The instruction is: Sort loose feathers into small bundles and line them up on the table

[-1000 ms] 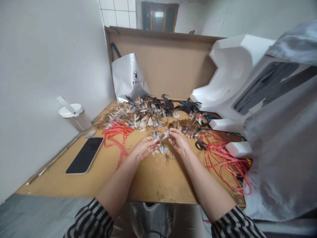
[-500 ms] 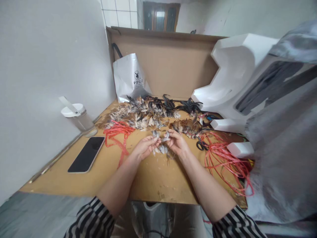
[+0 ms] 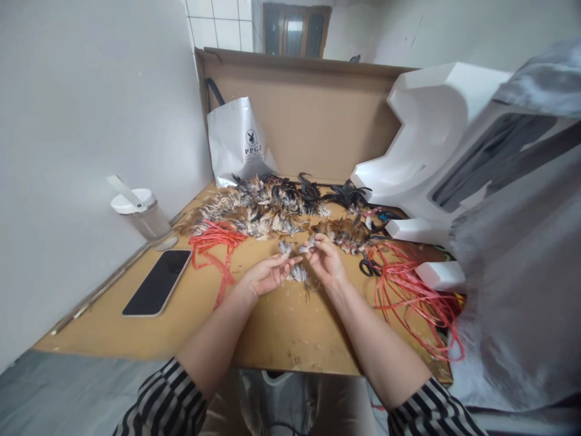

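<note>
Above the middle of the tabletop my two hands are close together. Between the thumb and fingers of my left hand [image 3: 269, 275] is a small grey feather [image 3: 284, 247], with the index finger stretched toward the right hand. My right hand [image 3: 327, 261] pinches another pale grey feather [image 3: 306, 246] at its fingertips. Beneath and between the hands lies a little pile of grey-white feathers [image 3: 298, 274]. Behind them spread brown, white and black feathers [image 3: 267, 215] in long heaps, and a brown feather bunch [image 3: 342, 231] sits just beyond my right hand.
Left of my hands are red plastic strips [image 3: 218, 237], a phone [image 3: 157, 283] and a lidded cup [image 3: 145, 215]. On the right lie black-handled scissors [image 3: 367, 266], tangled red strips [image 3: 408, 297] and white foam pieces [image 3: 440, 275]. A silver bag [image 3: 236, 142] leans against the cardboard back [image 3: 327, 115].
My right hand has risen slightly and its feather is turned more sideways. The left index finger now reaches further out to the right. The surrounding things stay put.
</note>
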`<control>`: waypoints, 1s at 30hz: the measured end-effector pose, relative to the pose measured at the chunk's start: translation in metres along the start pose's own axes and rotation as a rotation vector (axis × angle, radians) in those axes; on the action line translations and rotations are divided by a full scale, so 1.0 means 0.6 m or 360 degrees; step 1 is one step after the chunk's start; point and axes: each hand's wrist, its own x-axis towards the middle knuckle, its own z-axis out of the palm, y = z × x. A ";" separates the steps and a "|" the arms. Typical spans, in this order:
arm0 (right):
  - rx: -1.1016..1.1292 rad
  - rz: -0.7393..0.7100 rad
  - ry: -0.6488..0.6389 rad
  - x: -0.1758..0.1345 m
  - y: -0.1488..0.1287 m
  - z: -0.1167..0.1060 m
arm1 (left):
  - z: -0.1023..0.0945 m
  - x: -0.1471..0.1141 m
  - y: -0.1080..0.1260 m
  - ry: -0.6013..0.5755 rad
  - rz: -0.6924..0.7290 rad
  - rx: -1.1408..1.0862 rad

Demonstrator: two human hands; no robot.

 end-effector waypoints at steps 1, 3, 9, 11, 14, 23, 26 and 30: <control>-0.0049 0.0018 -0.0017 -0.003 0.004 0.003 | 0.001 0.001 0.000 0.0037 0.0032 -0.0039; -0.0143 0.0060 -0.0040 -0.007 0.012 0.008 | 0.003 0.002 0.001 0.0112 0.0103 -0.0074; -0.0234 0.0171 -0.0002 -0.006 0.026 0.005 | -0.003 0.006 0.008 0.0190 0.0333 0.0191; -0.0166 0.0200 0.0015 -0.001 0.023 -0.002 | -0.007 0.007 0.010 0.0232 0.0427 0.0322; -0.0180 0.0220 0.0058 0.004 0.014 -0.010 | -0.013 0.008 0.015 0.0293 0.0538 0.0415; -0.1548 0.0018 -0.0042 -0.010 0.018 -0.001 | -0.017 0.011 0.015 0.0336 0.0598 0.0508; -0.1641 -0.0064 -0.0020 -0.009 0.027 -0.003 | -0.015 0.011 0.015 0.0368 0.0595 0.0524; -0.1312 0.0087 0.0191 -0.003 0.028 -0.006 | -0.016 0.010 0.015 0.0388 0.0605 0.0535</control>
